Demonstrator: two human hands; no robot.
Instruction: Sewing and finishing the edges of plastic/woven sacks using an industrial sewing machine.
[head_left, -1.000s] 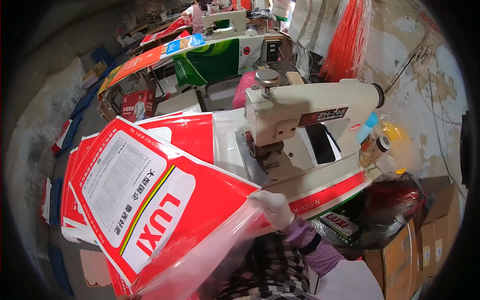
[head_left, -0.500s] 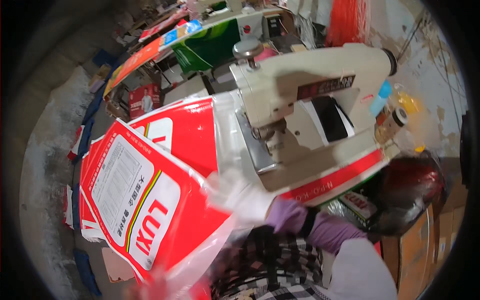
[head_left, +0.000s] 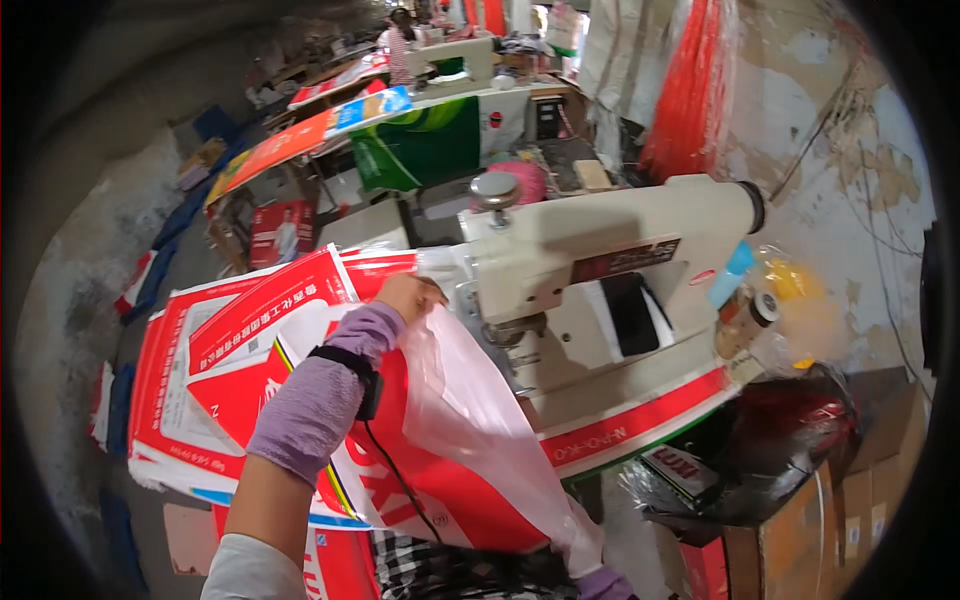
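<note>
My left hand (head_left: 408, 298), bare below a purple sleeve, is closed on the upper edge of a red-and-white printed sack (head_left: 450, 440). The sack hangs bent across my front, its pale side toward the sewing machine (head_left: 600, 240). My right hand (head_left: 582, 540), in a white glove, is low at the sack's bottom corner; its fingers blend into the white material and cannot be made out. Under and beyond my left arm lies a stack of similar sacks (head_left: 170, 400). The machine's needle area is just right of the held sack.
A thread spool (head_left: 755, 310) and a blue bottle (head_left: 732, 272) stand behind the machine. Cardboard boxes (head_left: 775, 540) and a dark plastic-wrapped bundle (head_left: 780, 440) are at lower right. Red strands (head_left: 685, 100) hang by the wall. Another sewing machine (head_left: 455, 65) is farther back.
My left hand has come up from the lower left and taken the sack's upper edge. My right hand has moved down and right from the stack. The sack has lifted and folded toward me.
</note>
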